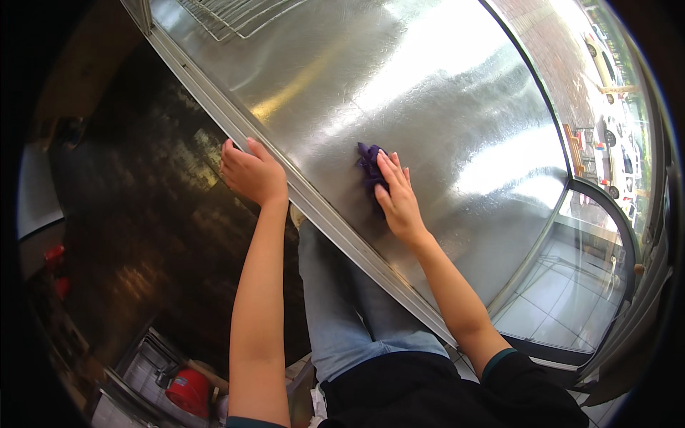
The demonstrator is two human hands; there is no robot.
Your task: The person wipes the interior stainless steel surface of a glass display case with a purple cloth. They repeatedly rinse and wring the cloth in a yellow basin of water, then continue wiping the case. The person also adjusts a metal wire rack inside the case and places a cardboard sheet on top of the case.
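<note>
A crumpled dark purple cloth [369, 163] lies under my right hand [398, 200], pressed against a wet, shiny metal surface [332, 107] inside a glass-sided display case. My fingers rest spread over the cloth's right side. My left hand [256, 171] is at the pale sliding-door track [316, 200] along the case's near edge. Its thumb reaches the track while the other fingers curl on the outer side. Whether they grip the rail is hard to see.
A wire rack [241, 18] sits at the far end of the metal surface. Curved glass [583, 267] closes the right end, with white floor tiles showing through it. Dark flooring [144, 214] spreads to my left. A red bucket-like container [188, 391] stands at lower left.
</note>
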